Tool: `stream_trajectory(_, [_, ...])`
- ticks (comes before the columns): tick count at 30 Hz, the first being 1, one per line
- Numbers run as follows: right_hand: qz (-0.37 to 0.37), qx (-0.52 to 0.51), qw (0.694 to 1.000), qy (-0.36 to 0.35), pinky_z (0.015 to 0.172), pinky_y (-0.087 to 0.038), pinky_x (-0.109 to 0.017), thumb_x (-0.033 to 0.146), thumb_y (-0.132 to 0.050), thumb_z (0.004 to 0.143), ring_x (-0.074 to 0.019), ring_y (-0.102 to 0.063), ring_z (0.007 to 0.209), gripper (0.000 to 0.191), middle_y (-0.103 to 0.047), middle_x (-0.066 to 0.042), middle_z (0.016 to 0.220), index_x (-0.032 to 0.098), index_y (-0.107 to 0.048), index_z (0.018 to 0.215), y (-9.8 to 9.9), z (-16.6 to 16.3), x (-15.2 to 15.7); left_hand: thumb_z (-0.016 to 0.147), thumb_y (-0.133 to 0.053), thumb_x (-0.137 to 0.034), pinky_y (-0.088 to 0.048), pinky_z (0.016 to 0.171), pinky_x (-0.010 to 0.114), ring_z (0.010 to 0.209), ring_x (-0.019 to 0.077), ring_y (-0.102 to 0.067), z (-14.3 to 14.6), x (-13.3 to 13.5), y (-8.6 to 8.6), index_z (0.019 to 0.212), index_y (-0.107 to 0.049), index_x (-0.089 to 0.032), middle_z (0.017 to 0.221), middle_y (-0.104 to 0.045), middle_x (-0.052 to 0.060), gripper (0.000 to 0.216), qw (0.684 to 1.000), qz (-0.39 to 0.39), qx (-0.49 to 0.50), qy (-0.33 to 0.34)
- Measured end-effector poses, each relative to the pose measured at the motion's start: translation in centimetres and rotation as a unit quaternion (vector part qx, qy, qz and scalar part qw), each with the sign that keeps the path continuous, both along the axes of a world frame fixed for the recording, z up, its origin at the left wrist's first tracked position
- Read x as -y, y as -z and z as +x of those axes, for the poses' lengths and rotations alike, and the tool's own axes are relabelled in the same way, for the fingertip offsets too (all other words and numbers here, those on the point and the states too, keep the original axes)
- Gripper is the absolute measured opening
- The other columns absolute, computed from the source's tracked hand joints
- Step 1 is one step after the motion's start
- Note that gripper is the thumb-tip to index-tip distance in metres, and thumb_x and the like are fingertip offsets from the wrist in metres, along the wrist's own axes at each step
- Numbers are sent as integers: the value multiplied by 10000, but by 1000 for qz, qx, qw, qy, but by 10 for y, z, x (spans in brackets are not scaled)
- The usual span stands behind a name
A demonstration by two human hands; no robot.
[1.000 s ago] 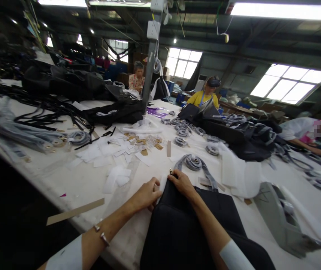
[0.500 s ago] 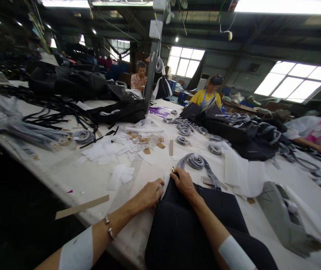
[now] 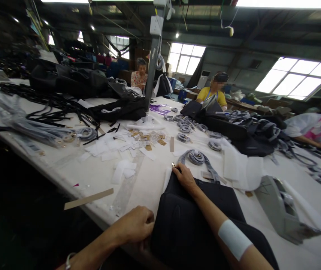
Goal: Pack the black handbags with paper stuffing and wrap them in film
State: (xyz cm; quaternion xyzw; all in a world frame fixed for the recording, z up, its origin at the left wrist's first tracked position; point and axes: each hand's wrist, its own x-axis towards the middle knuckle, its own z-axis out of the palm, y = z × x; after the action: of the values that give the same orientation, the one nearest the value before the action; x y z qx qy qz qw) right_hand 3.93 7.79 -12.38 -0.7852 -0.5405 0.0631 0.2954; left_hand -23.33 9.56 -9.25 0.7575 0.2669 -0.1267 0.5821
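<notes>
A black bag (image 3: 182, 221) lies on the near edge of the white table. My right hand (image 3: 186, 179) is closed on the bag's far corner, beside a small gold-coloured metal clasp (image 3: 173, 165). At the bag's left edge, my left hand (image 3: 138, 224) has its fingers curled in; what they hold, if anything, is hidden. Under the far corner a white sheet (image 3: 167, 179) sticks out. Just beyond the bag sits a coiled grey strap (image 3: 196, 157) in clear wrapping, its tail running down to the bag.
A grey tape dispenser (image 3: 279, 206) stands at the right by white foam sheets (image 3: 241, 168). Paper slips (image 3: 106, 146), tags and a beige strip (image 3: 88, 198) lie leftward. Wrapped straps (image 3: 42, 129) and black bags (image 3: 227, 129) are farther off. A metal post (image 3: 151, 75) rises behind; several co-workers sit around.
My left hand has moved back toward me, from near the bag's far corner down along its left side. My right hand stays at the corner. The view has shifted slightly.
</notes>
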Motion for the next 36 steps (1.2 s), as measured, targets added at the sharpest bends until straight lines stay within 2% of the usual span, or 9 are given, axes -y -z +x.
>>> stream_trajectory(4, [-4, 3, 1000, 4, 785, -379, -307, 339, -491, 874, -207, -573, 838, 161, -621, -45, 836, 202, -554, 815, -2, -2, 0, 729, -456, -358, -366, 393, 220, 389, 131, -484, 8, -2, -1, 590, -510, -175, 492, -523, -1, 237, 999, 21, -9, 33])
stream_trajectory(8, [-16, 11, 1000, 11, 775, -383, -304, 319, -527, 857, -208, -572, 820, 132, -623, -41, 813, 207, -563, 797, -3, -3, -1, 724, -486, -416, -281, 429, 203, 449, 98, -392, 8, -8, -2, 577, -507, -162, 493, -403, -38, 294, 994, 74, 39, 66])
stream_trajectory(12, [-23, 18, 999, 16, 750, -384, -292, 307, -535, 854, -196, -565, 787, 129, -623, -31, 795, 216, -557, 765, -4, -5, -3, 745, -484, -450, -206, 440, 209, 489, 78, -272, 2, -15, -3, 563, -448, -165, 518, -294, -53, 340, 993, 64, 61, 83])
stream_trajectory(22, [-27, 11, 999, 22, 731, -369, -288, 308, -521, 859, -193, -555, 787, 153, -611, -14, 771, 224, -548, 734, -3, -7, -3, 747, -497, -425, -181, 411, 217, 456, 79, -270, -21, -15, -13, 588, -467, -174, 505, -326, -52, 298, 994, -25, 44, 92])
stream_trajectory(26, [-33, 1, 999, 29, 736, -368, -293, 310, -526, 857, -197, -557, 794, 149, -612, -15, 774, 222, -555, 740, -3, -4, -4, 762, -479, -433, -199, 365, 203, 399, 75, -301, -24, -12, -6, 592, -452, -179, 486, -361, -55, 307, 995, -42, 27, 81])
stream_trajectory(29, [-35, -10, 999, 38, 741, -373, -298, 318, -542, 846, -199, -560, 789, 152, -617, -17, 771, 220, -558, 731, -4, -1, -5, 776, -468, -415, -242, 337, 181, 383, 88, -395, -24, -10, 6, 694, -472, -181, 507, -452, -49, 248, 999, -44, 19, 23])
stream_trajectory(31, [-37, -23, 998, 45, 736, -384, -297, 337, -563, 832, -197, -566, 770, 161, -620, -13, 755, 219, -560, 723, -5, 1, -6, 777, -473, -373, -320, 349, 175, 422, 108, -490, -26, -7, 15, 867, -486, -179, 592, -508, -44, 215, 995, -71, 59, -28])
stream_trajectory(34, [-42, -45, 997, 50, 744, -410, -300, 352, -579, 820, -199, -588, 775, 162, -644, -21, 767, 211, -584, 742, -9, 1, -7, 776, -473, -270, -504, 544, 235, 623, 134, -618, -35, -2, 24, 1151, -436, -196, 774, -530, -29, 383, 974, -125, 178, -64])
stream_trajectory(36, [-48, -59, 996, 45, 766, -429, -303, 348, -572, 826, -203, -609, 817, 155, -673, -38, 832, 200, -617, 812, -18, 0, -6, 762, -451, -174, -523, 684, 263, 732, 132, -628, -41, 3, 27, 1220, -436, -210, 836, -541, -17, 459, 964, -110, 235, -56])
